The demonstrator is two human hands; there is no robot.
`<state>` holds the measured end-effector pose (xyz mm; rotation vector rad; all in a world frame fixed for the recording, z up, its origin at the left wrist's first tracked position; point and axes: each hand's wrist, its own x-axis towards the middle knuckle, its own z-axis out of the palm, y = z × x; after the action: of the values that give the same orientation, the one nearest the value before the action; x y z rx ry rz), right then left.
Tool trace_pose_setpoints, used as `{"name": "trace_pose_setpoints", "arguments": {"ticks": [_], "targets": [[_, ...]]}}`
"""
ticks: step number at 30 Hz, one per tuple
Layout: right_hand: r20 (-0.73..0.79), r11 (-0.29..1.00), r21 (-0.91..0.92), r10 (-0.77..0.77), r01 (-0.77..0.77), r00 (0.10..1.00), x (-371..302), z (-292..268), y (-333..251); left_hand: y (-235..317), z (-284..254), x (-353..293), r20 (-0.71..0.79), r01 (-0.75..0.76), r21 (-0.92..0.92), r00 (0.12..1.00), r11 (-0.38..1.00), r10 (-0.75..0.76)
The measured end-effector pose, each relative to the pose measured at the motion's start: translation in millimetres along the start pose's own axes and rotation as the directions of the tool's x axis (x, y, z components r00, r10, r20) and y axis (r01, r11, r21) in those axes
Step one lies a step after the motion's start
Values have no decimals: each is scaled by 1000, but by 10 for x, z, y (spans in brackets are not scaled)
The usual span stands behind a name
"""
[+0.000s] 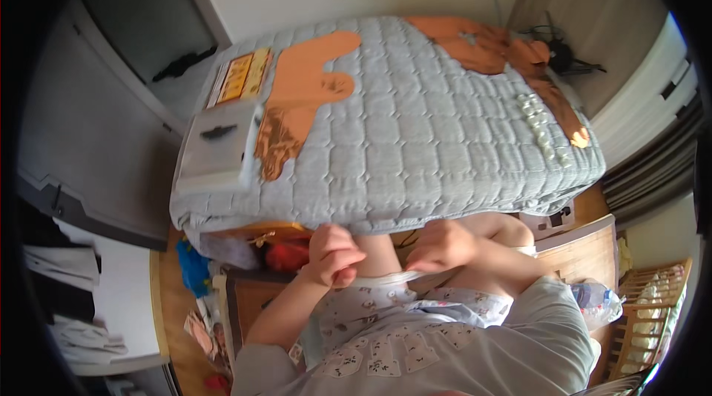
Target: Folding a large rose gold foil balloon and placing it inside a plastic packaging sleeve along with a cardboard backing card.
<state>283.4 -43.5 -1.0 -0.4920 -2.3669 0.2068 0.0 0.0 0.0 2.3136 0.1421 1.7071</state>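
My left hand (334, 256) is curled closed above my lap, by the near edge of the bed. To its right, my right hand (443, 245) is also closed, its fingers bent inward toward the left one. A gap separates the two hands. Whatever either may pinch is hidden or too small to see. In front of them is a bed with a grey quilted cover (400, 151). A flat copper-coloured foil balloon (304, 77) lies on its left part. More crumpled copper foil (482, 47) stretches along the far right side.
On the bed's left lie a clear flat box (215, 147) with a dark item and a yellow printed packet (241, 77). A strip of clear bubbles (545, 129) rests at the right. Beyond stands a black fan-like object (560, 51). A bottle (593, 296) in plastic sits right of me.
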Motion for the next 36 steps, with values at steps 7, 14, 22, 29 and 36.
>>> {"name": "trace_pose_setpoints", "arguments": {"ticks": [7,14,22,29,36], "targets": [[-284,699,-497,428,-513,858,175,-1674,1393,-1270,1555,1727,63,159,-72,986,985,-155],[-223,630,-365,655,-685,722,-539,-2216,2845,-2572,2411,1586,196,315,530,858,787,-476],[-148,556,-398,746,-729,649,-398,-2222,3041,-2676,2614,1735,31,599,708,501,373,-865],[-61,541,-299,811,-786,582,-327,-2355,3277,-2663,2684,1816,36,540,708,616,455,-787],[179,342,45,922,-939,344,-262,-2573,3607,-2761,2763,1679,254,79,650,915,756,-314]]}}
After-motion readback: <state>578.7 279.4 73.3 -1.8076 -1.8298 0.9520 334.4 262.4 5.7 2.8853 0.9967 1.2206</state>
